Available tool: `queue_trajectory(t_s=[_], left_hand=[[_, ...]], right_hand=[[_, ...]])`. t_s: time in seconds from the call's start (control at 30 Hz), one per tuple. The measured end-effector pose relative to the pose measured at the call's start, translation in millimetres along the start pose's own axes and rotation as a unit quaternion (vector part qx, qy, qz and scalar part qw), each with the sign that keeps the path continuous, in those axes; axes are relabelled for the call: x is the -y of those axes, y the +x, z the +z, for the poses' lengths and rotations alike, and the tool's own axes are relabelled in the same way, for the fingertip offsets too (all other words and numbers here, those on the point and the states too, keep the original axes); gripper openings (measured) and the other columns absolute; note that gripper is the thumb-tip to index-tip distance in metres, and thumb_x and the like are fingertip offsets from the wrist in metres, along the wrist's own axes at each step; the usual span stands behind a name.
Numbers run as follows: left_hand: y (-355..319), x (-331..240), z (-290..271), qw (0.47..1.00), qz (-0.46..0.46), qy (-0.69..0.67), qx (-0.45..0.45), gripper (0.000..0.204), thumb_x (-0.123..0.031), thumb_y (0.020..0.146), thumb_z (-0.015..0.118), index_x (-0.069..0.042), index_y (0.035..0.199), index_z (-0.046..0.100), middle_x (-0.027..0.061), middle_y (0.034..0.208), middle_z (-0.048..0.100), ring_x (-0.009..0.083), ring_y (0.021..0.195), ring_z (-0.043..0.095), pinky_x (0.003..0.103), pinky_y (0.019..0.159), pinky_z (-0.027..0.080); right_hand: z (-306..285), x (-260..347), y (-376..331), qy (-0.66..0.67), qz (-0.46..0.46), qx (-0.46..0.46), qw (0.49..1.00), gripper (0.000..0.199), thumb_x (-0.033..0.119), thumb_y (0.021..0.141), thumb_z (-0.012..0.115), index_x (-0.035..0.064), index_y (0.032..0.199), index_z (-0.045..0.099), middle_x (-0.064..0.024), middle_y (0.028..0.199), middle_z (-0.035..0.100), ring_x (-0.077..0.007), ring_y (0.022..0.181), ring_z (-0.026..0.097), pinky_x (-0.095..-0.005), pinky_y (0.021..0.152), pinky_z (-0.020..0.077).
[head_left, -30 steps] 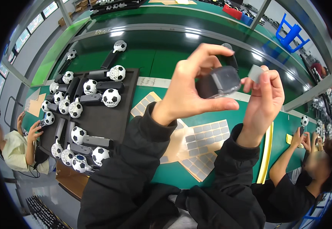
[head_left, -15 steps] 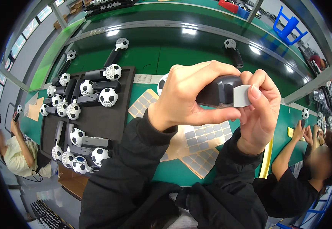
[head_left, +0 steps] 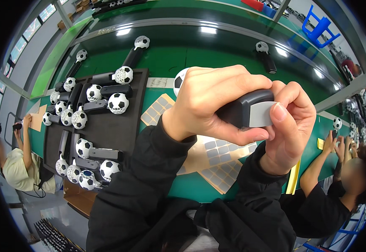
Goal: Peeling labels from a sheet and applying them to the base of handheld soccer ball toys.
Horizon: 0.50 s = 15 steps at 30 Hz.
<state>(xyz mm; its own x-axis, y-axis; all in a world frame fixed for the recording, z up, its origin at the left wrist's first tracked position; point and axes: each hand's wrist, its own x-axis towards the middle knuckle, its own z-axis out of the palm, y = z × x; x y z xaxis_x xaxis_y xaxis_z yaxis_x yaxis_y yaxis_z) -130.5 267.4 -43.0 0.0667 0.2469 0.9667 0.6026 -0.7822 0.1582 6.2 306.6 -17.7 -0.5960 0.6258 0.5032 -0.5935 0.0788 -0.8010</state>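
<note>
My left hand is wrapped round the black handle of a device with a football-patterned ball head, which shows partly behind my knuckles. Between the thumb and fingers of my right hand is a grey sticker, whose left edge lies against the end face of the handle. The right thumb presses on the sticker's right edge. Under my wrists, sheets of grey stickers on tan backing lie on the green table, with another sticker sheet left of my left wrist.
At left a dark tray holds several ball-headed devices. Behind, a green conveyor carries more, one device at right. Yellow strips lie by my right sleeve. Co-workers sit on both sides, a person in black at right.
The handle has tipped and its end face now meets the sticker's left edge. Both hands moved slightly right and down. Devices on the conveyor shifted right.
</note>
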Motion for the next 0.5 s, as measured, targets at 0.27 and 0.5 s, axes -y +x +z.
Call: queue_trajectory(t_s=[0.27, 0.5], left_hand=[[-0.5, -3.1, -1.9, 1.000, -0.005, 0.007, 0.002, 0.049, -0.026, 0.056, 0.071, 0.009, 0.087, 0.059, 0.0171, 0.073, 0.062, 0.0199, 0.052, 0.056, 0.024, 0.044, 0.047], [-0.5, -5.3, -2.6, 1.000, -0.012, 0.007, 0.007, 0.048, -0.027, 0.056, 0.071, 0.009, 0.086, 0.059, 0.0173, 0.072, 0.061, 0.0197, 0.051, 0.056, 0.024, 0.044, 0.046]], right_hand=[[3.8, 3.1, -1.7, -0.018, 0.009, -0.013, 1.000, 0.010, 0.000, 0.066, 0.061, 0.0031, 0.066, 0.051, -0.0004, 0.055, 0.043, -0.0060, 0.044, 0.035, -0.0151, 0.043, 0.0303], [3.7, 1.7, -2.7, -0.028, -0.006, -0.011, 1.000, 0.012, 0.000, 0.066, 0.061, 0.0034, 0.066, 0.050, 0.0006, 0.054, 0.041, -0.0052, 0.046, 0.034, -0.0147, 0.044, 0.0285]])
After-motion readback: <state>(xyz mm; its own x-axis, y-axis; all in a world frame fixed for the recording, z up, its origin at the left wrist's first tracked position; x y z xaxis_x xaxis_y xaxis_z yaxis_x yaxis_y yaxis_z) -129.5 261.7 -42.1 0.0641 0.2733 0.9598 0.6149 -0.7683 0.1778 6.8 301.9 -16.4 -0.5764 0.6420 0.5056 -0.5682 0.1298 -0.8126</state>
